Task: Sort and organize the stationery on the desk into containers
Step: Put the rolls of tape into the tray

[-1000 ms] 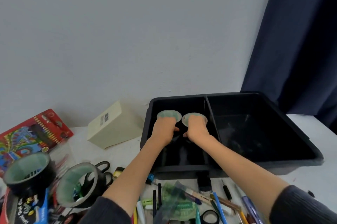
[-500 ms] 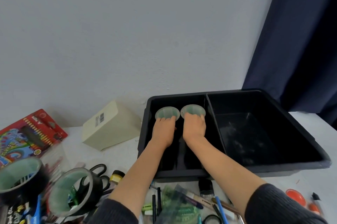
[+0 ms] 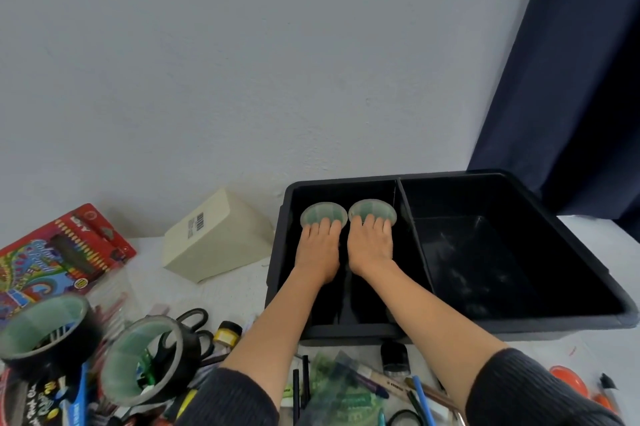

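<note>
A plain pale grey wall fills the upper part of the view. A dark navy curtain hangs down the right side in front of it, reaching the white surface at the far right. A cream box with a barcode label lies on the surface near the wall.

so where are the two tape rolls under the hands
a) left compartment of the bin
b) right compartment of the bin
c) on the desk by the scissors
a: the left hand is on the left roll, the right hand on the right roll, both left of the divider inside the bin.
</note>
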`<state>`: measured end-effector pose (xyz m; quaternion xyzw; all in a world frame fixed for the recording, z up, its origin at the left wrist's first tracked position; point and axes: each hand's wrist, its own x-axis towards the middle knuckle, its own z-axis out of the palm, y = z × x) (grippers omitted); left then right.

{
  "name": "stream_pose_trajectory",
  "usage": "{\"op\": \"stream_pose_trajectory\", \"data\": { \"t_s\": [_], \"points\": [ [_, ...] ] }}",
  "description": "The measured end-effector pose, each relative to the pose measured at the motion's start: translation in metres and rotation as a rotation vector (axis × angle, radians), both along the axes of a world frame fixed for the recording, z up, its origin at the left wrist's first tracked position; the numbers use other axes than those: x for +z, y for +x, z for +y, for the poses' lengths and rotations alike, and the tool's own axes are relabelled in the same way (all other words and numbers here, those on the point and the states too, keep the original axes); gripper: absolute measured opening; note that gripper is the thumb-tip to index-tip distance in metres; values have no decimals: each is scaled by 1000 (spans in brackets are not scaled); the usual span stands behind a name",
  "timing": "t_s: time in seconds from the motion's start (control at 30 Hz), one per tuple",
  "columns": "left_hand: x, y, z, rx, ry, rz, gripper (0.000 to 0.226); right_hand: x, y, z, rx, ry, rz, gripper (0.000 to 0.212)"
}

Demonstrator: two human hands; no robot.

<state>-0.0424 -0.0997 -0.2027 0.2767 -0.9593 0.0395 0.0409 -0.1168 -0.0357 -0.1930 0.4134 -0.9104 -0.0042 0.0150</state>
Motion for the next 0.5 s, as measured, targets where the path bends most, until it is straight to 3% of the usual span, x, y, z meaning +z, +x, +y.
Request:
{"op": "stream_pose_trajectory", "data": {
  "t_s": [0.2, 0.4, 0.5],
  "points": [
    [19, -6, -1, 44, 201, -61, 44, 5, -2, -2, -32, -38, -105, 54],
    [63, 35, 21, 181, 255, 420, 37, 36, 4, 5, 48, -559, -433, 44],
    [81, 76, 31, 258, 257, 598, 28, 56, 22, 5, 136, -684, -584, 37]
  ]
}}
